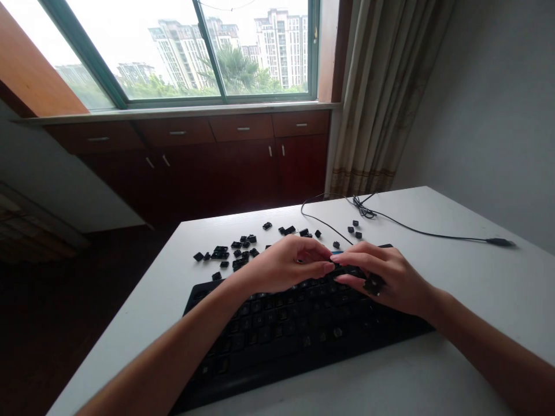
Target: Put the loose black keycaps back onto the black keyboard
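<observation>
A black keyboard (277, 341) lies at a slant on the white table, with some of its key spots bare of caps. Over its upper right part, my left hand (281, 263) has thumb and forefinger pinched together; whatever is between the tips is too small and dark to name. Facing it, my right hand (401, 280) reaches its forefinger to the same spot, the thumb a little lower. A black keycap (373, 284) sits in the curl of my right fingers. Both hands hide part of the upper key rows.
Loose black keycaps (221, 252) are scattered behind the keyboard, with a few more keycaps (355, 230) farther right. A black cable (416, 231) runs coiled to a plug (498, 242). Beyond the white table (489, 306) are a red-brown cabinet (243, 173) and a window.
</observation>
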Available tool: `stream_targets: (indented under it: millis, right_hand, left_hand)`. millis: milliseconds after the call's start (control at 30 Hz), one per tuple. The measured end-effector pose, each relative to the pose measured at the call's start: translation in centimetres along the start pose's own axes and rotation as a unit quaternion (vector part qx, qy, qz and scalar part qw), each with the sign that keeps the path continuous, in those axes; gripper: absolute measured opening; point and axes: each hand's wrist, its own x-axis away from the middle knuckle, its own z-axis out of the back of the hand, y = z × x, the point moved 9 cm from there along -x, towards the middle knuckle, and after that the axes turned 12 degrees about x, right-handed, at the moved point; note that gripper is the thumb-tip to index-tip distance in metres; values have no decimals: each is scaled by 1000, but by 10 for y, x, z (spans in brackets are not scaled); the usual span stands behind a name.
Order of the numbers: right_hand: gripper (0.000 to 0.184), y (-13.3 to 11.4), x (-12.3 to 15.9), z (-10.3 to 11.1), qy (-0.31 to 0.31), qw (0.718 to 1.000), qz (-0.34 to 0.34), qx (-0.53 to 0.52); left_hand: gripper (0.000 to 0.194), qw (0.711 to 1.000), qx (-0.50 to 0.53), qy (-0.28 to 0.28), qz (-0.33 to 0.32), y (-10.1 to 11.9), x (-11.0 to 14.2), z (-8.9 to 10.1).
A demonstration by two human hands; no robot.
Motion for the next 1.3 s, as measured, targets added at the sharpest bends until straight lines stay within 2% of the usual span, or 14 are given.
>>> stream_targets:
  millis: [167,400,667,800,900,1067,1167,1300]
  right_hand:
    - [37,-2,-1,0,12,1000,5,-13]
    - [32,3,0,6,32,999,-17,17]
    - [32,8,0,14,47,998,-27,23]
    - [34,12,0,16,51,998,-38,17]
    - [32,14,0,17,54,997,-49,21]
    - [29,17,0,15,35,998,-57,16]
    - [23,26,1,12,11,997,-70,17]
    - [16,48,6,7,-28,994,-103,34]
  left_hand:
    - [33,1000,-7,-5,-25,1,-2,-6]
    - [38,999,27,15,-28,-3,-5,-3]
    - [38,996,83,41,-13,-4,-7,-5]
    - [37,988,148,38,12,-7,-7,-10]
    - [36,987,157,41,4,-5,-8,-11]
    - [36,996,81,43,-22,0,-7,-9]
    - [38,996,-54,63,-28,2,-1,-5]
    - [32,967,-243,68,-31,3,5,-3]
